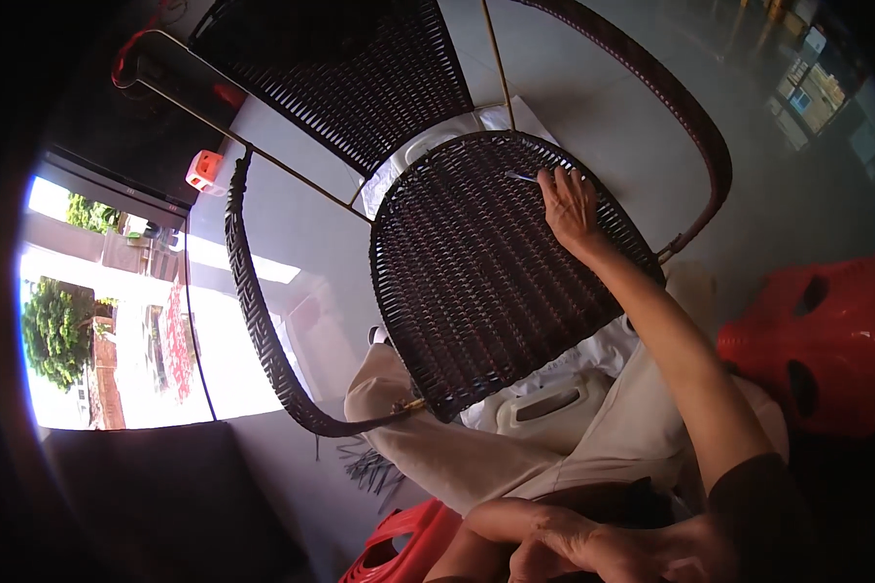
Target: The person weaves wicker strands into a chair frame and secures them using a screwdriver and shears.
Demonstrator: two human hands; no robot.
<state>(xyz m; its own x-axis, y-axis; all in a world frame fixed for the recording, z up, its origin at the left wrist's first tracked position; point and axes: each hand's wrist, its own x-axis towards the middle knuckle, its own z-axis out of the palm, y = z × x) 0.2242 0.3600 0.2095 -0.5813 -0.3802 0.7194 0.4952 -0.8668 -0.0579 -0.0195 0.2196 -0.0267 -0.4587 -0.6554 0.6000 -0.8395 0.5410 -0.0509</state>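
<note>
White glare filled the window [117, 262] at the far left, and right of it a small orange block [204, 172] sat near the glass. Next came the left armrest [260, 325], braided dark along its whole curve, so that bit looked pretty much done. A metal rod [306, 182] beyond it was bare, as was another on the far side; whether those were meant to get covered, hard to say. The chair back [360, 87] seemed filled in too, though its far end went too dark to judge.

Loose dark strips [371, 471] lay on the floor at near left, beside a red stool [423, 530]. Dead centre, right in front of the person's legs, was the seat [496, 282], woven edge to edge with no obvious gap, so probably only small touch-ups were left there. A thin tool [522, 177] pointed left over its far right part, and a pale jug [535, 434] showed under the near edge.

The right hand [572, 204] had that tool pinched in its fingers. The left hand [593, 549] was bent in close at the near edge; can't tell if it held anything. Further right, the right armrest [702, 131] looked wrapped, then came another stool [846, 330], also red.
</note>
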